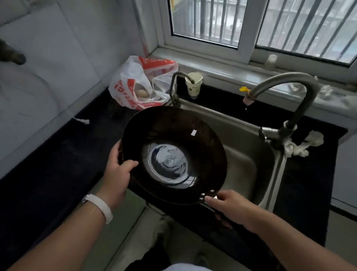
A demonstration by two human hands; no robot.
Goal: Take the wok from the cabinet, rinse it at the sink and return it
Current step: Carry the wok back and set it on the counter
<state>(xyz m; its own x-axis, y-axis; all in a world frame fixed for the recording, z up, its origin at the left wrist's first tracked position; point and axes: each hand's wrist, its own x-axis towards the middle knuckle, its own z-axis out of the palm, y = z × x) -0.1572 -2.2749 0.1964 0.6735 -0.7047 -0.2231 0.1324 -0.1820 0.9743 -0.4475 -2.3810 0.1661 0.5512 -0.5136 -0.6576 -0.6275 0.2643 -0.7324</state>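
Note:
A dark round wok (pixel 174 155) hangs tilted over the left part of the steel sink (pixel 248 162), with a pool of water swirling in its bottom. My left hand (pixel 119 168) grips the wok's left rim, thumb inside. My right hand (pixel 229 205) holds the wok's handle at the riveted joint on the near right. The curved faucet (pixel 291 88) arches above the sink, and a single drop hangs below its spout; no stream runs.
A red and white plastic bag (pixel 141 83) with an egg in it lies on the black counter (pixel 62 161) left of the sink. A small second tap with a paper cup (pixel 193 84) stands at the sink's back. Behind is the window sill (pixel 226 67).

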